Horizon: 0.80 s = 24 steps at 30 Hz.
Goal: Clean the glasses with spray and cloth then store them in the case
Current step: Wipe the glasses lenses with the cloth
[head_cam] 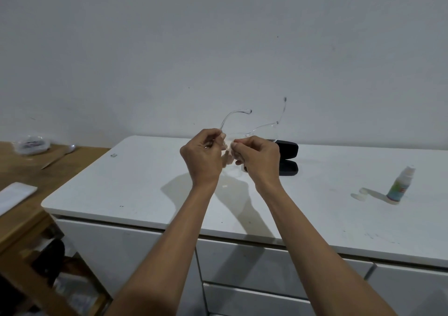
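Clear-framed glasses (232, 118) are held in the air above the white cabinet top (135, 184), their temples unfolded and pointing up and away from me. My left hand (202, 156) pinches the left side of the frame. My right hand (258, 159) grips the right side, with a bit of pale cloth (229, 156) showing between the two hands. The lenses are mostly hidden behind my fingers. A black glasses case (287, 158) lies open just behind my right hand. The small spray bottle (398, 186) stands far right on the cabinet.
A small clear cap (360, 194) lies left of the spray bottle. A wooden table (29, 170) at the left holds a plastic-wrapped item (31, 143) and a white sheet (15, 193). Cabinet drawers (242, 267) sit below the top's front edge.
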### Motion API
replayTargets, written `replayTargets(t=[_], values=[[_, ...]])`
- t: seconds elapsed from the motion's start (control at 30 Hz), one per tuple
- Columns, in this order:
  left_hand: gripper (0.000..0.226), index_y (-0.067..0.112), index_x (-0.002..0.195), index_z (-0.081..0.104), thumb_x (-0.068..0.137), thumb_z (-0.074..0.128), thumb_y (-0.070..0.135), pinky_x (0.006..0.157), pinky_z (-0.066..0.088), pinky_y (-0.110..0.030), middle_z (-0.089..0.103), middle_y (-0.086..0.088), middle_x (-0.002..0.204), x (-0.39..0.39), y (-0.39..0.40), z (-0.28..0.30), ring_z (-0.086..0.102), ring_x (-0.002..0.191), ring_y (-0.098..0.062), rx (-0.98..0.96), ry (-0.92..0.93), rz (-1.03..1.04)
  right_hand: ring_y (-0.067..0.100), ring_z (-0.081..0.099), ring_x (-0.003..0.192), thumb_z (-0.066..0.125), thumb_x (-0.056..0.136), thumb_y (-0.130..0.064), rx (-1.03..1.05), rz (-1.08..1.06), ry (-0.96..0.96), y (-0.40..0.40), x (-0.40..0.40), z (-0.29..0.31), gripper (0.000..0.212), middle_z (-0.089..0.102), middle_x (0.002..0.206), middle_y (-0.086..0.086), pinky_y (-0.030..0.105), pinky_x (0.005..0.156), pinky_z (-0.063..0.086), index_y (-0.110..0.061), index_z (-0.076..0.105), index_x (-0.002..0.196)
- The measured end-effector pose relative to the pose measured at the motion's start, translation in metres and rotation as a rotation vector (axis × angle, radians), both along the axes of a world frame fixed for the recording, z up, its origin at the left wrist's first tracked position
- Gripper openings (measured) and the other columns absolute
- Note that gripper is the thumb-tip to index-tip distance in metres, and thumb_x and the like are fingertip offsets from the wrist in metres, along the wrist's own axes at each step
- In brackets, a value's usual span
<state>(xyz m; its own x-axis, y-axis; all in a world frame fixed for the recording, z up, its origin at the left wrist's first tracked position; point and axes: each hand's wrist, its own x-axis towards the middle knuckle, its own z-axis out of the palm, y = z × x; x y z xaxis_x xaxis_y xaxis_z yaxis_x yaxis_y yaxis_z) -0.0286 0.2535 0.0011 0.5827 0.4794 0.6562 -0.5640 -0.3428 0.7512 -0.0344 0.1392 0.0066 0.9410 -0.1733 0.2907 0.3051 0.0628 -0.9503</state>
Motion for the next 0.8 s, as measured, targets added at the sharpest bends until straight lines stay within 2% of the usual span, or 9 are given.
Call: replayTargets(t=[0.07, 0.13, 0.27, 0.37, 0.43, 0.53, 0.67, 0.73, 0.8], values=[[0.009, 0.006, 0.083, 0.075, 0.084, 0.077, -0.002, 0.064, 0.063, -0.039, 0.071, -0.004, 0.064, 0.000, 0.001, -0.002, 0.070, 0.059, -0.016, 0.010, -0.003, -0.007, 0.023, 0.066, 0.050, 0.071, 0.078, -0.002, -0.042, -0.085, -0.034, 0.001, -0.003, -0.001, 0.013, 0.071, 0.058, 0.010, 0.026, 0.050, 0.051, -0.007, 0.077, 0.068], [0.007, 0.004, 0.083, 0.074, 0.085, 0.076, -0.003, 0.066, 0.062, -0.040, 0.071, -0.004, 0.064, -0.001, -0.002, -0.003, 0.070, 0.060, -0.016, 0.019, -0.018, -0.003, 0.026, 0.067, 0.048, 0.071, 0.081, -0.003, -0.014, -0.159, -0.074, 0.006, -0.006, -0.003, 0.013, 0.069, 0.055, 0.010, 0.025, 0.050, 0.051, -0.008, 0.078, 0.071], [0.005, 0.002, 0.086, 0.074, 0.086, 0.075, -0.003, 0.067, 0.061, -0.034, 0.072, -0.001, 0.066, -0.004, -0.010, -0.002, 0.072, 0.062, -0.016, 0.042, -0.056, -0.001, -0.002, 0.070, 0.065, 0.075, 0.090, -0.008, 0.084, -0.306, -0.112, 0.018, -0.003, -0.009, 0.009, 0.077, 0.073, -0.003, 0.007, 0.064, 0.049, -0.006, 0.083, 0.094], [0.008, 0.004, 0.086, 0.075, 0.086, 0.074, -0.004, 0.064, 0.060, -0.029, 0.073, 0.001, 0.069, -0.007, -0.017, -0.002, 0.072, 0.063, -0.014, 0.075, -0.092, 0.004, 0.013, 0.073, 0.073, 0.074, 0.091, -0.008, 0.203, -0.361, -0.088, 0.026, 0.003, -0.005, 0.007, 0.077, 0.078, 0.003, 0.011, 0.065, 0.052, -0.009, 0.081, 0.094], [0.007, 0.003, 0.086, 0.075, 0.086, 0.075, -0.003, 0.063, 0.058, -0.022, 0.072, 0.004, 0.071, -0.009, -0.022, -0.003, 0.071, 0.065, -0.010, 0.100, -0.116, 0.012, 0.021, 0.074, 0.079, 0.073, 0.090, -0.006, 0.302, -0.365, -0.046, 0.030, 0.007, 0.000, 0.009, 0.076, 0.082, 0.004, 0.019, 0.067, 0.058, -0.014, 0.077, 0.087], [0.006, 0.003, 0.085, 0.076, 0.086, 0.075, -0.003, 0.061, 0.059, -0.025, 0.072, 0.003, 0.071, -0.009, -0.027, -0.002, 0.070, 0.065, -0.010, 0.105, -0.129, 0.027, 0.020, 0.076, 0.084, 0.075, 0.088, -0.006, 0.423, -0.300, 0.033, 0.031, 0.013, 0.005, 0.016, 0.076, 0.086, -0.007, 0.034, 0.078, 0.063, -0.020, 0.075, 0.081], [0.005, 0.003, 0.085, 0.075, 0.086, 0.075, -0.002, 0.062, 0.061, -0.037, 0.075, -0.003, 0.073, -0.003, -0.022, 0.000, 0.073, 0.065, -0.016, 0.058, -0.096, 0.008, 0.016, 0.071, 0.075, 0.077, 0.087, -0.004, 0.405, -0.102, 0.073, 0.019, 0.016, 0.005, 0.011, 0.077, 0.093, 0.002, 0.029, 0.074, 0.060, -0.015, 0.077, 0.084], [0.004, 0.002, 0.086, 0.075, 0.086, 0.075, -0.003, 0.063, 0.062, -0.034, 0.075, -0.003, 0.072, -0.002, -0.017, 0.003, 0.074, 0.066, -0.014, 0.031, -0.075, -0.004, 0.017, 0.071, 0.074, 0.078, 0.087, -0.005, 0.317, -0.005, 0.087, 0.010, 0.015, 0.006, 0.009, 0.076, 0.084, -0.001, 0.027, 0.072, 0.058, -0.013, 0.078, 0.084], [0.004, 0.000, 0.084, 0.074, 0.085, 0.074, -0.004, 0.060, 0.057, -0.022, 0.072, 0.000, 0.069, -0.004, -0.015, 0.004, 0.072, 0.064, -0.009, 0.026, -0.068, -0.014, 0.015, 0.070, 0.070, 0.079, 0.087, -0.006, 0.237, 0.071, 0.108, 0.002, 0.013, 0.008, 0.005, 0.075, 0.075, -0.005, 0.026, 0.070, 0.057, -0.010, 0.077, 0.086]])
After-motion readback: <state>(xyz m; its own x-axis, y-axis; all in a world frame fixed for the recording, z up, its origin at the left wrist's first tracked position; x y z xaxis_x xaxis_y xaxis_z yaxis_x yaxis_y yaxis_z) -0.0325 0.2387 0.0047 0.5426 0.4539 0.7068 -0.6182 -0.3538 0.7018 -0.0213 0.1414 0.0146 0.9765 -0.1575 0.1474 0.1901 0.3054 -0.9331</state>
